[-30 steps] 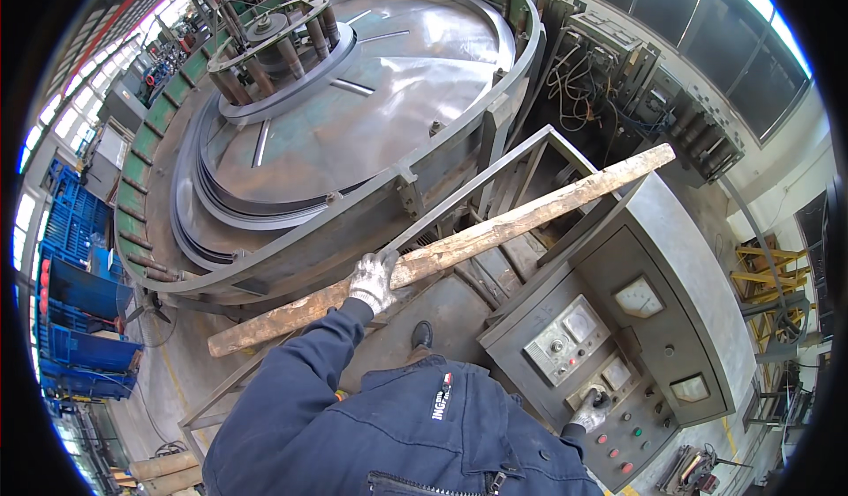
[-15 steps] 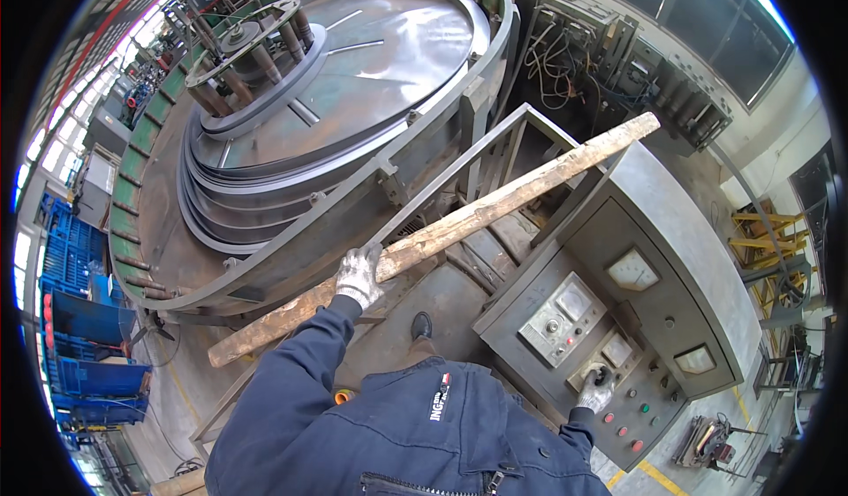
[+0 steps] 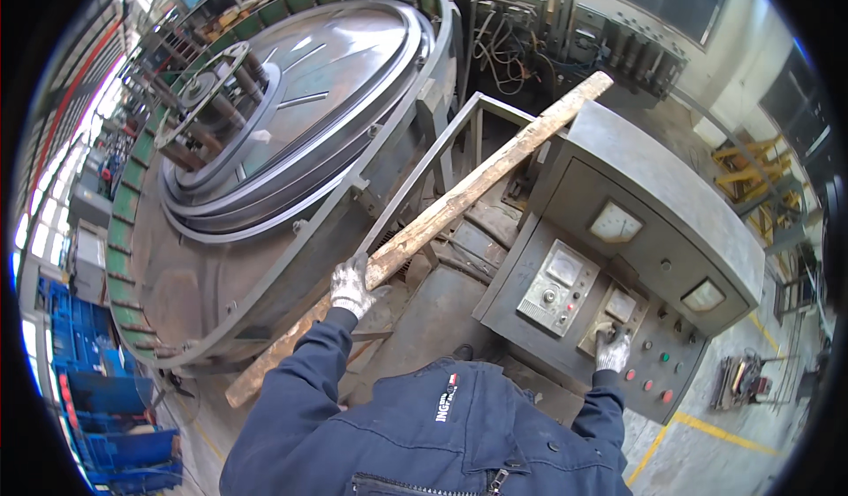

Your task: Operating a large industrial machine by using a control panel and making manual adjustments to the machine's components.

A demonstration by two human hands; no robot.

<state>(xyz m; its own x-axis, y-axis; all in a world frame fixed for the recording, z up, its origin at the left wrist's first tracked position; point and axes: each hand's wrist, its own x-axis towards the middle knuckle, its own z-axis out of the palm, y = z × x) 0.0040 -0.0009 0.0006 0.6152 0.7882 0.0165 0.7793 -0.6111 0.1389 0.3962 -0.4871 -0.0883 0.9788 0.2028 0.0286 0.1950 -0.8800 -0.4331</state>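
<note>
My left hand (image 3: pixel 352 287), in a white work glove, is closed over a long rough wooden pole (image 3: pixel 477 187). The pole slants from the lower left up to the top of a grey control console (image 3: pixel 662 178), across a metal frame (image 3: pixel 415 187). My right hand (image 3: pixel 612 349), gloved too, has its fingers curled at a knob on the console's right-hand dial plate (image 3: pixel 621 305); the hand hides most of that knob. Left of it is a second dial plate (image 3: pixel 558 286) with its own knob. Beyond the pole, a large round metal disc (image 3: pixel 327 72) lies inside a green-edged ring (image 3: pixel 119 231).
Red push buttons (image 3: pixel 648 386) and a green one (image 3: pixel 666 356) sit beside my right hand. Cables (image 3: pixel 499 59) hang from machinery at the back. Blue metal bins (image 3: pixel 106 394) stand at the left, a yellow frame (image 3: pixel 751 174) at the right. Yellow lines mark the floor.
My view has shifted and tilted, so the console and pole sit differently in it. The disc has turned within the ring. Both hands stay at the pole and the knob.
</note>
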